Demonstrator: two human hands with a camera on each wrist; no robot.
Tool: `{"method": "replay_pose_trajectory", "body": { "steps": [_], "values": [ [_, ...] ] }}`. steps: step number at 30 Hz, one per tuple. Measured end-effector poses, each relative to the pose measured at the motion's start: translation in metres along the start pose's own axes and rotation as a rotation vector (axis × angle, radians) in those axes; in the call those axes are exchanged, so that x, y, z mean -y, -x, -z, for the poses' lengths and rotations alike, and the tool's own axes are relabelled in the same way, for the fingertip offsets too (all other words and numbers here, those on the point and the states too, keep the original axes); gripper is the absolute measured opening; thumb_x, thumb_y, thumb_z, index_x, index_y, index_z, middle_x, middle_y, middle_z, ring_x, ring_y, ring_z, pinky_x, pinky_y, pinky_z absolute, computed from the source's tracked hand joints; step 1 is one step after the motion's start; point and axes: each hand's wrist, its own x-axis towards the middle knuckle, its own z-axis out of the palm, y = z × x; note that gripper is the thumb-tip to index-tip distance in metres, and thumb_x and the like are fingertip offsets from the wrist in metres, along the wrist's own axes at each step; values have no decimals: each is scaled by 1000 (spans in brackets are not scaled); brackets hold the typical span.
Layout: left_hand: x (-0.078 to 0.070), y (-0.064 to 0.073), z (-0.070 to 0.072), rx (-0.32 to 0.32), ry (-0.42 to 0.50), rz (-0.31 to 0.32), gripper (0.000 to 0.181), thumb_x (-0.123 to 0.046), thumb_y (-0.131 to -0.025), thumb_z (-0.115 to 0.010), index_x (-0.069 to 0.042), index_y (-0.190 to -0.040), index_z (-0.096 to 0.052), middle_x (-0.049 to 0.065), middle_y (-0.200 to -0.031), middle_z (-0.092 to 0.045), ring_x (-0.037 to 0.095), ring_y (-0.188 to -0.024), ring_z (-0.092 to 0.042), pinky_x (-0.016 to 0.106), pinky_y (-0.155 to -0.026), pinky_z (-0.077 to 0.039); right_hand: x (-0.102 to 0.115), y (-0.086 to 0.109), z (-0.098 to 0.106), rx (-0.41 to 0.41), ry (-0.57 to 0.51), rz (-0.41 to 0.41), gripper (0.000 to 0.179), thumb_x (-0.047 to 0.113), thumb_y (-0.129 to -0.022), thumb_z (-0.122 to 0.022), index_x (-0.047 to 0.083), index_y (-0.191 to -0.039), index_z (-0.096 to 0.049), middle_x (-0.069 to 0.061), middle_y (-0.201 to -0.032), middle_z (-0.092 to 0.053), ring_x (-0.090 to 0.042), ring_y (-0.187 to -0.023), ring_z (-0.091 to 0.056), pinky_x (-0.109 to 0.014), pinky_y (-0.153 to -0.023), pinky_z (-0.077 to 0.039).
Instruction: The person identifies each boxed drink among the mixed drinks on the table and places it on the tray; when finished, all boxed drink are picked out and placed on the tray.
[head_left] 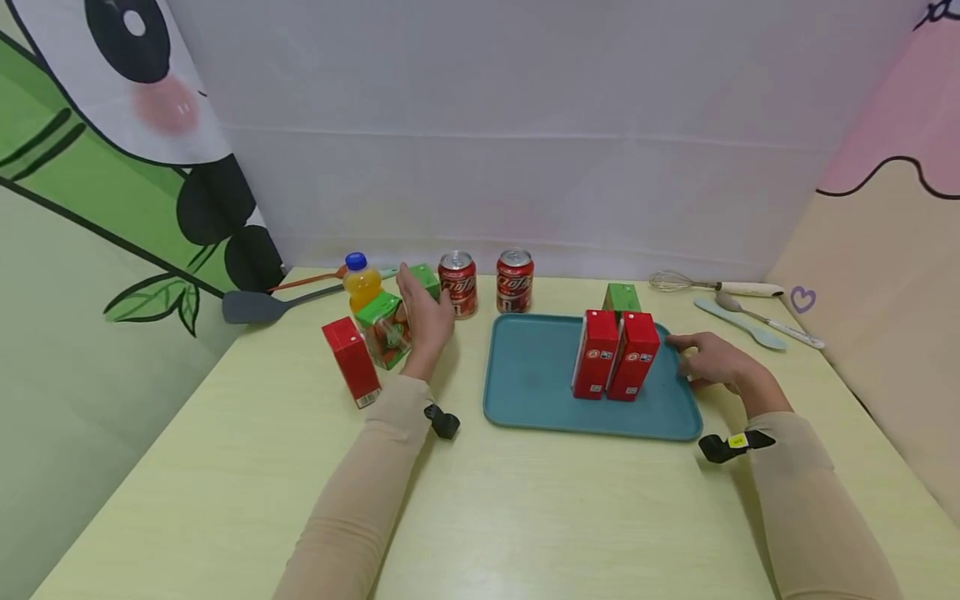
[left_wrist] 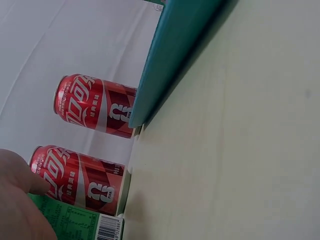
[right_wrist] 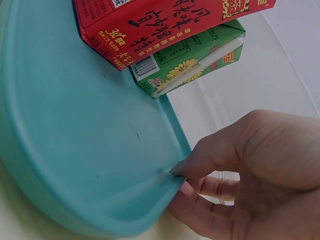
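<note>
At the right rim of a teal tray [head_left: 525, 367], my right hand [head_left: 712, 365] pinches the edge, thumb on top and fingers below in the right wrist view. Two red drink cartons [head_left: 597, 354] stand on the tray with a green carton [head_left: 621, 296] behind them. My left hand [head_left: 429, 321] is beside a green drink carton [head_left: 384, 329], fingers fairly straight; whether it holds that carton I cannot tell. Another green carton [left_wrist: 75, 220] stands beyond it, near a red cola can [left_wrist: 80, 180]; my thumb overlaps this can in the left wrist view. A red carton [head_left: 351, 362] stands left of my left hand.
A second cola can [head_left: 515, 282] stands behind the tray. Farther left are an orange juice bottle [head_left: 363, 283], a grey spatula [head_left: 255, 308] and an orange-handled utensil [head_left: 307, 281]. At back right lie a whisk [head_left: 720, 286], a pale blue spreader [head_left: 742, 323] and a spoon [head_left: 772, 321].
</note>
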Motion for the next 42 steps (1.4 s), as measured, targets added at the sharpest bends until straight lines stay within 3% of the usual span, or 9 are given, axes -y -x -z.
{"method": "replay_pose_trajectory", "body": {
  "steps": [8, 15, 20, 24, 29, 35, 42],
  "values": [
    [5, -4, -2, -4, 96, 61, 85, -15, -101, -58, -14, -161, 2, 12, -167, -5, 28, -151, -12, 40, -121, -15, 2, 0, 0, -3, 6, -4, 67, 0, -91, -51, -9, -153, -25, -38, -151, -26, -47, -123, -43, -52, -91, -53],
    [-5, 0, 0, 27, 4, 105, 94, -22, -95, -68, -14, -161, -2, 19, -162, -15, 35, -144, -26, 50, -115, -30, 0, -2, 1, 0, 3, -5, 68, -1, -91, -52, -9, -153, -25, -37, -151, -26, -48, -125, -43, -52, -91, -53],
    [-18, 6, 4, 130, -118, 100, 95, -28, -91, -73, -5, -159, -9, 26, -155, -20, 39, -141, -26, 52, -109, -37, 1, -1, 1, -3, 6, -12, 68, 0, -91, -52, -8, -153, -25, -37, -151, -26, -48, -125, -42, -52, -92, -53],
    [-28, 9, 10, 225, -212, 88, 93, -29, -87, -77, 1, -153, -19, 28, -148, -27, 41, -135, -34, 54, -106, -39, 1, 0, 1, -3, 2, -12, 69, 0, -91, -52, -9, -153, -24, -38, -151, -26, -48, -125, -42, -51, -92, -53],
    [-40, 11, 21, 399, -291, 77, 88, -32, -84, -80, 4, -145, -26, 26, -136, -38, 39, -120, -48, 51, -100, -46, 1, 0, 0, -3, 3, -15, 68, 0, -91, -51, -9, -153, -24, -37, -151, -26, -48, -124, -43, -51, -92, -53],
    [-48, 9, 31, 607, -237, 123, 94, -23, -81, -85, -2, -148, -23, 22, -135, -47, 37, -118, -53, 49, -99, -48, 3, 1, -1, -5, -3, -9, 69, 0, -91, -52, -9, -153, -25, -37, -150, -27, -47, -123, -44, -51, -91, -54],
    [-38, 5, 37, 743, -100, 227, 89, -4, -82, -82, -5, -149, -24, 20, -143, -42, 39, -124, -51, 47, -85, -57, 2, 0, 0, 1, 3, -21, 69, 0, -90, -52, -8, -153, -25, -37, -150, -27, -47, -124, -43, -49, -91, -54]
  ]
}}
